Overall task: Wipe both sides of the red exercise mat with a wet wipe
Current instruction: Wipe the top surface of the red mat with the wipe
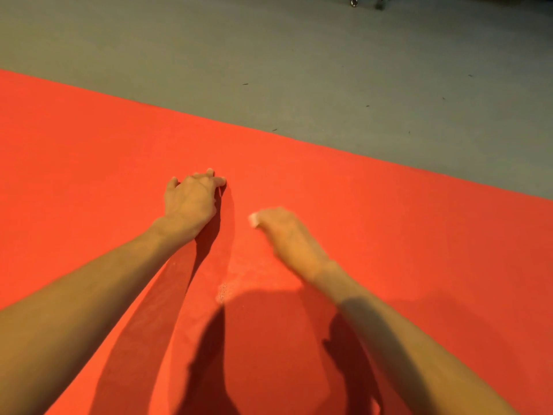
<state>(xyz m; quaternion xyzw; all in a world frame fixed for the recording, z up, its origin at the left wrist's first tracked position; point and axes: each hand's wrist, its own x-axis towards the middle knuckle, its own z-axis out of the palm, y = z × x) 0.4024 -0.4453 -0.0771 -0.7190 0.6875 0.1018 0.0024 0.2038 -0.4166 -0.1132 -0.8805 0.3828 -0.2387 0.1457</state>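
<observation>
While left hand (191,202) presses open on red mat (89,163) | right hand (288,238) (blurred) grips wet wipe (253,220)

Light is warm and fairly strong, coming from behind you and to your left. Your arms throw hard, dark shadows to their right across the red mat (89,145), and a larger shadow fills the bottom centre. Note a pale speckled sheen on the mat beside that shadow. Your left hand (191,202) is sharp. Your right hand (287,235) is motion-blurred, and the wet wipe (253,219) at its fingertips is a white smear. The grey floor (299,55) is dimmer and softer.
</observation>
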